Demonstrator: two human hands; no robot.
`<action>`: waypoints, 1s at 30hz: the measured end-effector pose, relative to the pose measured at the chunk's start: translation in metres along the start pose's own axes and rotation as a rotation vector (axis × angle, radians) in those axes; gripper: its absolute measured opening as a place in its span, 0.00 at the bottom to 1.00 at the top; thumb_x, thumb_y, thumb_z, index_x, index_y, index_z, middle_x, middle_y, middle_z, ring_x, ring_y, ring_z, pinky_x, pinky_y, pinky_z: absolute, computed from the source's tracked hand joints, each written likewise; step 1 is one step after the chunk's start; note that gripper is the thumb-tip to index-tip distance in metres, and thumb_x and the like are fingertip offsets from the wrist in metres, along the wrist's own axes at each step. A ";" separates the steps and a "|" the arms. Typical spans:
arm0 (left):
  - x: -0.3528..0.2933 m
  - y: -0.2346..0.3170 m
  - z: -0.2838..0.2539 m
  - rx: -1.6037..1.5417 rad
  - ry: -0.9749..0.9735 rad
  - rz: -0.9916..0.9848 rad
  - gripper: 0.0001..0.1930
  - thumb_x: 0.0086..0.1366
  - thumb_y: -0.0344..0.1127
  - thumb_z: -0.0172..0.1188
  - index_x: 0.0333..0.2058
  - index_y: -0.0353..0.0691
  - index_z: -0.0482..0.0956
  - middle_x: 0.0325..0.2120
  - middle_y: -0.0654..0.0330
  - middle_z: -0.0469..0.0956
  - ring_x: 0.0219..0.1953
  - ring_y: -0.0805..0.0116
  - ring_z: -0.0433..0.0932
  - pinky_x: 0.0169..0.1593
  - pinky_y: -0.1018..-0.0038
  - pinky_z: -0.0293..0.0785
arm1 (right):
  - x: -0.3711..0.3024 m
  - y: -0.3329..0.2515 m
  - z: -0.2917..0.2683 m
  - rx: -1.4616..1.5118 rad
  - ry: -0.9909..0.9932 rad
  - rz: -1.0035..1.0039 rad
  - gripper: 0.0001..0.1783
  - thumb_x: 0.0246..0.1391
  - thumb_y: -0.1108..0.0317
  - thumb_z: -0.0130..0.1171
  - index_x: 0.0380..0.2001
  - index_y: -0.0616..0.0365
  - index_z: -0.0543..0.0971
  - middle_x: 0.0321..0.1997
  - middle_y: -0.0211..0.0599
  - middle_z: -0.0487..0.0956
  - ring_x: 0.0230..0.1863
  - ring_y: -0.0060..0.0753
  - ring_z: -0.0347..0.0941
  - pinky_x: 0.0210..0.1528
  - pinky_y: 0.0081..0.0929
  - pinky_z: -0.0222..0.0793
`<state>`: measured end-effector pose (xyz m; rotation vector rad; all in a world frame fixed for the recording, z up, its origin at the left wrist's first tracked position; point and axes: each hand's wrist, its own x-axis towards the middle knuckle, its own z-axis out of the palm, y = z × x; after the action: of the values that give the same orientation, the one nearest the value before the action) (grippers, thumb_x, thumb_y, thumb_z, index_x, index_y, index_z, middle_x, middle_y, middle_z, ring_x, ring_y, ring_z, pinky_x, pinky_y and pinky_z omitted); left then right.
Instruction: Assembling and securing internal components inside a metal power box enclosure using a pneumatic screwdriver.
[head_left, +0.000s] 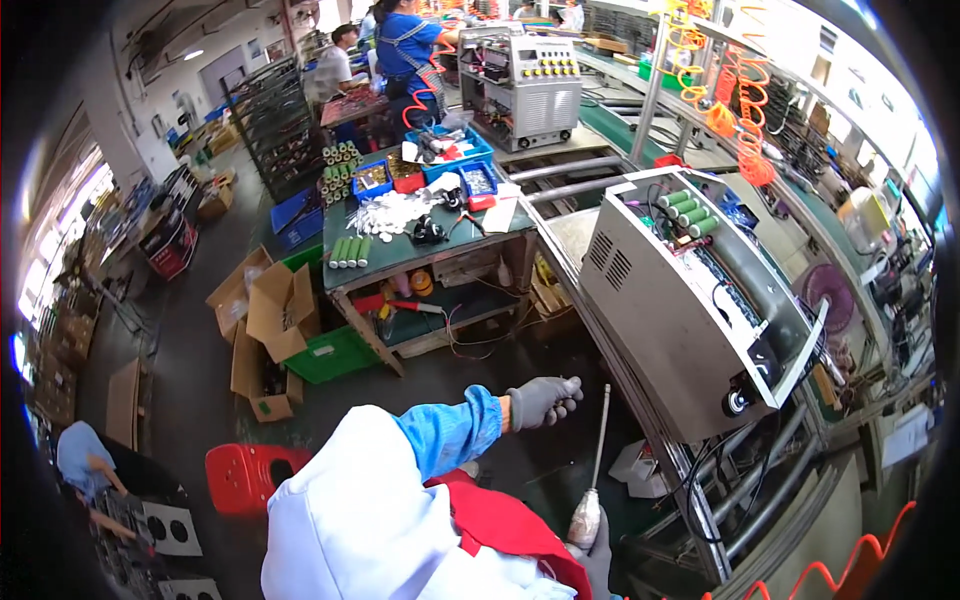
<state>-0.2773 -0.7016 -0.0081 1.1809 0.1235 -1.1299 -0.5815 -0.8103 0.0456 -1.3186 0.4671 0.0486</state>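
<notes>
While the right hand (600,565) grips the long-shafted driver (585,517) tip-up, apart from the metal cabinet (655,310), the left hand (544,402) is curled near the tip — whether around anything, I cannot tell. Seemingly a tool-readying step — the next move calls for a steady shaft

Windows (75,205) are glowing at left. A lamp (193,55) is shining, and a dark floor (185,350) is running beneath a green-topped workbench (395,262).
</notes>
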 end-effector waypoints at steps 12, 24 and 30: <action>-0.014 0.028 -0.049 -0.035 0.222 0.116 0.18 0.72 0.52 0.51 0.36 0.41 0.73 0.21 0.69 0.68 0.16 0.83 0.59 0.15 0.87 0.54 | 0.074 0.010 -0.008 -0.179 -0.266 0.137 0.56 0.41 0.63 0.74 0.70 0.60 0.52 0.59 0.48 0.72 0.55 0.35 0.72 0.56 0.32 0.70; 0.039 0.107 -0.156 -0.176 0.050 0.054 0.19 0.69 0.53 0.55 0.33 0.41 0.73 0.15 0.73 0.62 0.13 0.84 0.56 0.14 0.85 0.50 | 0.159 -0.009 0.095 -0.500 -0.096 0.142 0.51 0.45 0.58 0.71 0.69 0.58 0.56 0.60 0.46 0.72 0.59 0.35 0.70 0.58 0.29 0.66; 0.044 0.157 -0.225 -0.021 -0.004 0.052 0.21 0.69 0.54 0.55 0.36 0.38 0.74 0.14 0.72 0.61 0.13 0.83 0.55 0.14 0.84 0.49 | 0.205 -0.026 0.155 -0.418 -0.137 0.120 0.53 0.44 0.59 0.72 0.69 0.60 0.54 0.60 0.45 0.71 0.57 0.32 0.70 0.58 0.29 0.67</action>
<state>-0.0364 -0.5653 -0.0298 1.1572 0.1007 -1.0830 -0.3413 -0.7181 0.0226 -1.6819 0.4323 0.3499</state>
